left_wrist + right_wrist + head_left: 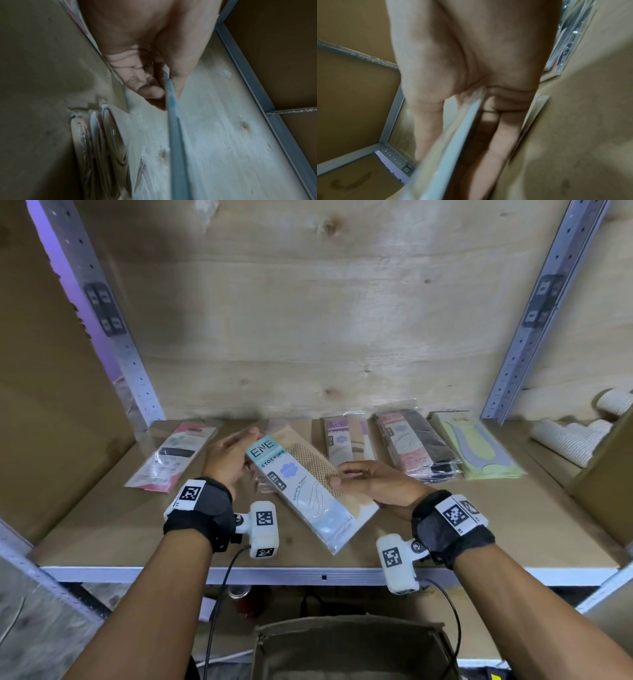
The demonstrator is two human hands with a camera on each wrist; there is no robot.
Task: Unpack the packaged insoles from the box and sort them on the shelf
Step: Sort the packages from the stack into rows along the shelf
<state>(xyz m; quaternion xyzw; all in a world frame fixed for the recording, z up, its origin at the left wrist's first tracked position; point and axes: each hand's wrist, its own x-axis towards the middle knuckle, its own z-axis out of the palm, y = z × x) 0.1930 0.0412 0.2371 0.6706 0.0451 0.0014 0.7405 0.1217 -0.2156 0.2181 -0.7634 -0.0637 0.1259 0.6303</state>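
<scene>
A teal and beige packaged insole pack (301, 484) marked "ENE STOCKING" hangs slanted just above the wooden shelf (137, 525). My left hand (248, 451) pinches its far top corner; in the left wrist view the thumb and fingers of the left hand (165, 93) clamp the pack's blue edge (173, 121). At the pack's right edge my right hand (339, 475) holds it with thumb on top and fingers beneath. The right wrist view shows the right hand (465, 135) with the pack (453, 142) between thumb and fingers. An open cardboard box (349, 648) sits below the shelf.
Along the back of the shelf lie a pink pack (171, 457), a purple pack (342, 440), a pink and black stack (418, 446) and a green pack (476, 446). White ribbed rolls (575, 436) lie at the right. Cardboard (51, 422) and metal uprights flank the bay.
</scene>
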